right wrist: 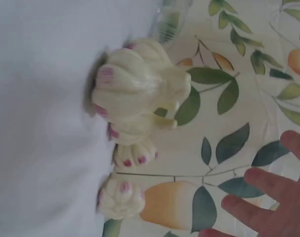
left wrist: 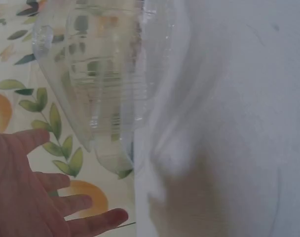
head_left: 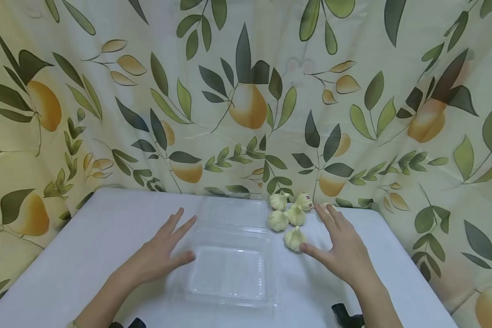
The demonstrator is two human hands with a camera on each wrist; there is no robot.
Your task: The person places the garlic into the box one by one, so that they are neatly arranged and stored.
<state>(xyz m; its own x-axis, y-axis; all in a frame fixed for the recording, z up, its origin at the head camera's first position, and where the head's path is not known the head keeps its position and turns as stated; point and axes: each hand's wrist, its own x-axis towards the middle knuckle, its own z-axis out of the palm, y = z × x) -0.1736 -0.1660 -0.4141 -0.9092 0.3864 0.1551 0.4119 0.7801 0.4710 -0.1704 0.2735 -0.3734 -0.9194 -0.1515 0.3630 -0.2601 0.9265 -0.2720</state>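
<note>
A clear plastic clamshell box [head_left: 229, 273] lies opened out on the white table, its lid [head_left: 233, 214] folded back toward the curtain. To its left my left hand [head_left: 160, 253] hovers with fingers spread, holding nothing; in the left wrist view its fingers [left wrist: 71, 202] are apart from the box. Several white garlic bulbs [head_left: 278, 220] with purple marks stand right of the lid. My right hand [head_left: 344, 248] is spread over the table beside them, its thumb overlapping the nearest bulb [head_left: 294, 238] in the head view. In the right wrist view a gap separates the right fingers from the bulbs [right wrist: 130, 84].
The white table [head_left: 102, 228] ends at a hanging curtain [head_left: 246, 150] printed with fruit and leaves. One bulb [head_left: 330, 208] at the back is mostly hidden behind the right fingertips. Black wrist mounts [head_left: 346, 316] show at the bottom edge.
</note>
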